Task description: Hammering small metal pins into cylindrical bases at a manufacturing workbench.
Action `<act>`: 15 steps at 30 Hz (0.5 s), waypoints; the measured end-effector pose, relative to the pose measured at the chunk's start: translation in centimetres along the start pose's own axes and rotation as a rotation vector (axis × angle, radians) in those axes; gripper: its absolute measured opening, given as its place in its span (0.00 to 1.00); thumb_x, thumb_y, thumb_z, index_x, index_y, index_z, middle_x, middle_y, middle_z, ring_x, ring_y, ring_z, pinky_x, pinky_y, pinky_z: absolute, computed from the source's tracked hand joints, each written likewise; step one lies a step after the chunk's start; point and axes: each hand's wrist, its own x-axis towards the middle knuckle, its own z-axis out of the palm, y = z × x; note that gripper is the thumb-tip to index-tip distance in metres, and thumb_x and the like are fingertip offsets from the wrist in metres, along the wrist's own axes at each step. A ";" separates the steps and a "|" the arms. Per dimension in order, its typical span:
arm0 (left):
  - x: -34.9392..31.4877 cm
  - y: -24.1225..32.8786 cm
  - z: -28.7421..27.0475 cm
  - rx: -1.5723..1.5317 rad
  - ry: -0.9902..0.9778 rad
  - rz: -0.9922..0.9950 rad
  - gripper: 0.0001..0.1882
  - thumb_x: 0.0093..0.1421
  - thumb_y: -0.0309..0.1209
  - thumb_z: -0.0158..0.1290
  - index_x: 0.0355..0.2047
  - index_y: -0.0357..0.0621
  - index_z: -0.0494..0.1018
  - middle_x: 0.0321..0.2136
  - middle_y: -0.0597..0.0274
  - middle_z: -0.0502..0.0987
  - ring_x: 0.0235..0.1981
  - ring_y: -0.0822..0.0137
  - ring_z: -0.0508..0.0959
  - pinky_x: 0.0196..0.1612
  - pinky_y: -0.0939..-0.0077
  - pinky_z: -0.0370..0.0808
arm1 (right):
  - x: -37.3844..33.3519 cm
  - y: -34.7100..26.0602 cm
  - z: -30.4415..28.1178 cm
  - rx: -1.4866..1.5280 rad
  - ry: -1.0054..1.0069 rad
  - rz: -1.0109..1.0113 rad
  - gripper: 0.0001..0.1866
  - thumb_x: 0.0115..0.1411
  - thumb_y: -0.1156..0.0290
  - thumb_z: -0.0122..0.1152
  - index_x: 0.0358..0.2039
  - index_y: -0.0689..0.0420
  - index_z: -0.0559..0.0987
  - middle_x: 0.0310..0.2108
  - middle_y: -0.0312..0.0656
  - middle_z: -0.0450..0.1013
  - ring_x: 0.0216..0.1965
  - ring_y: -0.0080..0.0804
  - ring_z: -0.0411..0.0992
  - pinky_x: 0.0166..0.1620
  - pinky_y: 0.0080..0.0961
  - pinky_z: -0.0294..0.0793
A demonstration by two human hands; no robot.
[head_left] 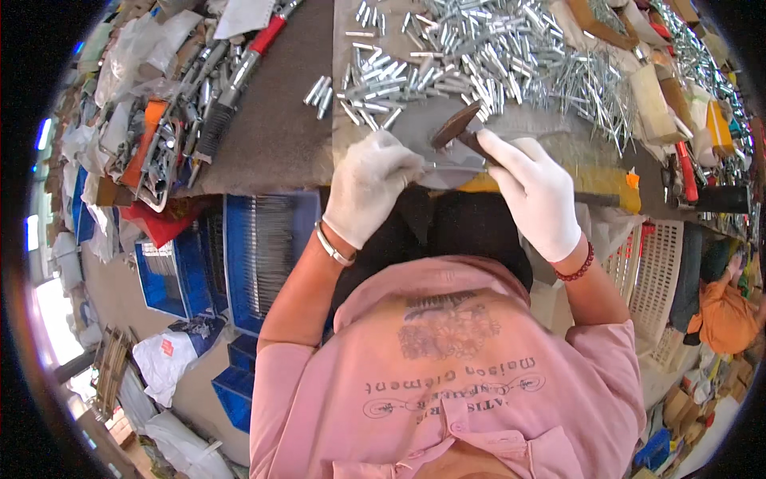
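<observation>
My left hand (369, 190), in a white glove, is closed in a pinch at one end of a thin metal rod (456, 168). The rod lies across the near part of a round grey metal plate (415, 124) at the bench edge. In its own white glove, my right hand (538, 188) grips a hammer (457, 126) by its dark handle. The rusty hammer head is raised over the plate, a little beyond the rod. Just past the plate spreads a heap of short shiny metal tubes (479, 60), with thinner pins (594, 92) to its right.
Hand tools with red grips (267, 36) and an orange-handled tool (146, 140) crowd the bench's left side. Wooden blocks (653, 104) and a red-handled tool (686, 172) lie right. Blue crates (231, 263) holding metal rods stand below left. A person in orange (728, 315) is far right.
</observation>
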 end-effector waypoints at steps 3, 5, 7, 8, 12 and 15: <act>-0.4 -0.2 -0.5 0.142 -0.004 0.213 0.05 0.53 0.24 0.66 0.30 0.48 0.83 0.32 0.56 0.81 0.37 0.50 0.82 0.41 0.58 0.80 | 0.2 1.7 1.4 -0.064 -0.081 0.004 0.21 0.63 0.75 0.64 0.56 0.46 0.84 0.39 0.46 0.76 0.37 0.48 0.80 0.40 0.40 0.81; -0.8 0.0 -0.5 0.095 -0.058 0.114 0.05 0.53 0.24 0.67 0.30 0.49 0.84 0.31 0.56 0.80 0.36 0.51 0.82 0.40 0.59 0.79 | 0.2 2.7 1.9 -0.079 -0.085 -0.038 0.18 0.62 0.73 0.66 0.53 0.47 0.85 0.39 0.44 0.76 0.40 0.46 0.79 0.42 0.41 0.80; -1.1 0.8 -0.5 0.075 -0.054 0.094 0.05 0.53 0.26 0.69 0.31 0.48 0.86 0.30 0.56 0.80 0.35 0.51 0.82 0.39 0.59 0.79 | 0.7 1.8 1.1 -0.237 -0.036 -0.119 0.15 0.60 0.71 0.69 0.49 0.47 0.86 0.37 0.41 0.75 0.41 0.45 0.77 0.43 0.42 0.78; -1.3 0.9 -0.4 0.065 -0.051 0.095 0.06 0.53 0.26 0.70 0.31 0.48 0.86 0.29 0.56 0.79 0.35 0.51 0.82 0.38 0.59 0.79 | 0.5 0.8 0.8 -0.227 -0.014 -0.098 0.10 0.58 0.68 0.72 0.42 0.48 0.86 0.36 0.40 0.74 0.41 0.45 0.76 0.44 0.42 0.76; -1.7 1.4 -0.4 0.098 -0.040 0.088 0.07 0.52 0.26 0.71 0.33 0.48 0.87 0.31 0.57 0.80 0.34 0.53 0.82 0.38 0.60 0.79 | -2.0 -0.7 1.2 -0.192 -0.216 0.011 0.10 0.58 0.61 0.74 0.32 0.50 0.82 0.32 0.41 0.75 0.36 0.45 0.79 0.40 0.43 0.79; -1.6 1.4 -0.5 0.089 -0.029 0.090 0.08 0.52 0.26 0.71 0.33 0.46 0.87 0.32 0.57 0.80 0.35 0.52 0.82 0.40 0.60 0.79 | -2.6 -0.8 1.5 -0.116 -0.308 0.135 0.08 0.60 0.62 0.72 0.32 0.51 0.83 0.30 0.42 0.79 0.35 0.46 0.82 0.40 0.43 0.81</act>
